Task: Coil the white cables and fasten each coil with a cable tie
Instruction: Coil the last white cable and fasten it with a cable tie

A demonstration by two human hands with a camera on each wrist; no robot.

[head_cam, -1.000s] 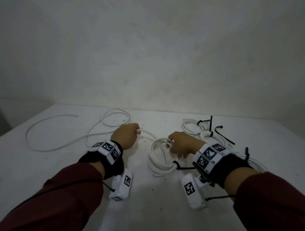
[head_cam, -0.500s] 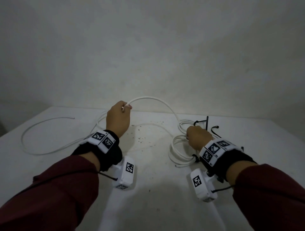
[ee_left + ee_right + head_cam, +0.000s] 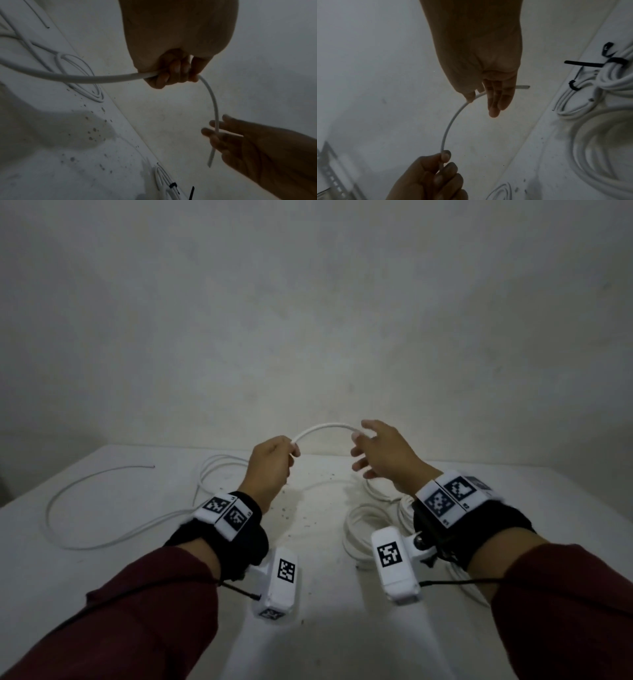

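Note:
My left hand is raised over the table and grips a white cable in its curled fingers. The cable arcs to the right into my right hand. There its end portion sits between the thumb and nearly straight fingers, and the cut tip sticks out past them. Behind the left hand the cable trails down to loose loops on the table. A white coil lies on the table below my right wrist. Coils fastened with black ties lie at the right.
The white table meets a plain wall close behind. A long loose run of cable sweeps across its left side. Dark specks dot the table's middle. White wrist cameras hang under both forearms.
My right hand has let go of the coil on the table and risen to the cable's end. The left hand has moved right, holding the cable up.

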